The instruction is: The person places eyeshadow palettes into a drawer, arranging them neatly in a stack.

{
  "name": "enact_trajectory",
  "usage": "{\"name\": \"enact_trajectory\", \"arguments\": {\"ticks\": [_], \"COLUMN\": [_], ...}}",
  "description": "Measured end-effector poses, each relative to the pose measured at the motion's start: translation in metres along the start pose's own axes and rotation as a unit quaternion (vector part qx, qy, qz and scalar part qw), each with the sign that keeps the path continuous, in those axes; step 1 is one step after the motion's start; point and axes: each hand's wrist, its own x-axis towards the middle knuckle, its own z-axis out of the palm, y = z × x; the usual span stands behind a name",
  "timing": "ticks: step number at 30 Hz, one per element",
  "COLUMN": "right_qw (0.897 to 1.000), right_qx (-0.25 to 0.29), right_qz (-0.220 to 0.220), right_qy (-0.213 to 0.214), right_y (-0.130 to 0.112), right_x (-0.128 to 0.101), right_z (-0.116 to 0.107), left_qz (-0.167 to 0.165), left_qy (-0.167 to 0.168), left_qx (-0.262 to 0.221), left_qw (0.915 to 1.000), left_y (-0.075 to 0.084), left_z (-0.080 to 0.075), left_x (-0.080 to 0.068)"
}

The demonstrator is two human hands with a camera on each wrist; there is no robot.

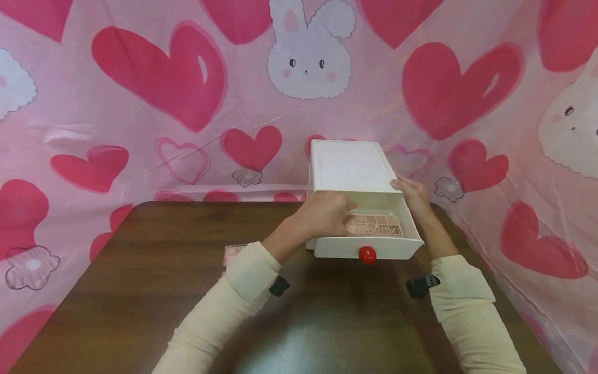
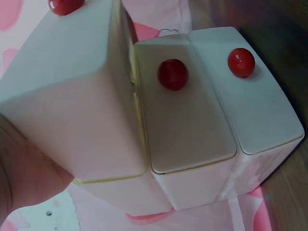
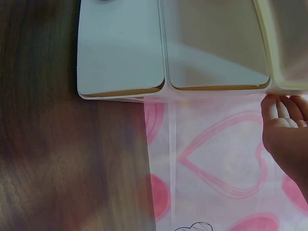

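Note:
A white drawer cabinet (image 1: 348,166) stands at the table's far edge. Its top drawer (image 1: 402,248), with a red knob (image 1: 367,254), is pulled out. Inside lies a pink palette (image 1: 380,226) printed "sweet mint". My left hand (image 1: 327,214) reaches into the drawer, fingers curled onto the palette's left end. My right hand (image 1: 411,195) rests with straight fingers on the cabinet's top right edge. The left wrist view shows the pulled-out drawer (image 2: 72,96), two closed drawers below with red knobs (image 2: 172,73), and my palm (image 2: 24,178). The right wrist view shows my fingers (image 3: 284,108) against the cabinet (image 3: 214,43).
A small pink item (image 1: 232,253) lies on the brown wooden table (image 1: 163,270), left of my left forearm. A pink cloth with hearts and bunnies (image 1: 159,78) hangs behind and along both sides, close to the cabinet's back.

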Motion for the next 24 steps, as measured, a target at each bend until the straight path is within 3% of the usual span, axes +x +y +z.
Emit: {"name": "enact_trajectory", "arguments": {"ticks": [5,9,15,19,24], "right_qw": [1.0,1.0,1.0,1.0,1.0], "right_qx": [-0.001,0.009,0.0,-0.008,-0.01], "right_qz": [-0.003,-0.001,-0.004,-0.01,-0.01], "right_qy": [-0.002,-0.006,-0.015,-0.014,-0.01], "right_y": [0.0,-0.001,-0.001,-0.001,-0.002], "right_x": [-0.002,-0.002,-0.002,-0.002,-0.001], "right_z": [0.004,0.005,0.002,0.0,0.0], "left_qz": [-0.012,-0.002,0.003,-0.018,-0.027], "left_qy": [-0.019,-0.022,-0.016,0.011,0.086], "left_qx": [-0.041,-0.064,-0.158,-0.225,-0.265], "left_qw": [0.9989,0.9977,0.9874,0.974,0.96], "left_y": [-0.002,-0.004,-0.014,-0.023,-0.037], "left_z": [-0.004,-0.007,-0.013,-0.015,-0.016], "left_x": [-0.006,-0.009,-0.019,-0.03,-0.048]}}
